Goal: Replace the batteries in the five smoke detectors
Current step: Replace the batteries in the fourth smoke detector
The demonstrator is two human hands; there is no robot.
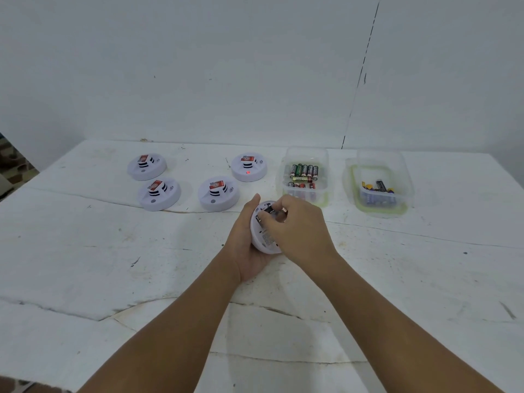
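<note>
My left hand (249, 245) holds one smoke detector (265, 236) from below and from its left side, with the fingers curled around the round body and the thumb lying along its far-left rim. The detector is turned with its back toward me, so the open battery place looks up at my face, and it is tilted a little, not flat on the table (113, 265).

My right hand (297, 228) lies over the right part of the detector. Its fingers are bent and they pinch a dark battery (268, 209) at the far edge of the compartment. The long axis of this battery goes about left to right across the detector. Which end is plus I cannot tell, because my fingers cover it.

Beyond my left hand, four other detectors stand face up on the table: two far to the left (147, 165) (159, 193), one just beyond my left thumb (218, 193), and one further behind it (249, 166) with a small red light on.

Beyond my right hand is a clear box (304, 194) with green and black batteries (304, 171); most of them lie with the long axis pointing away from me. Further to the right is a second clear box (380, 205) with a few mixed batteries (378, 187).
</note>
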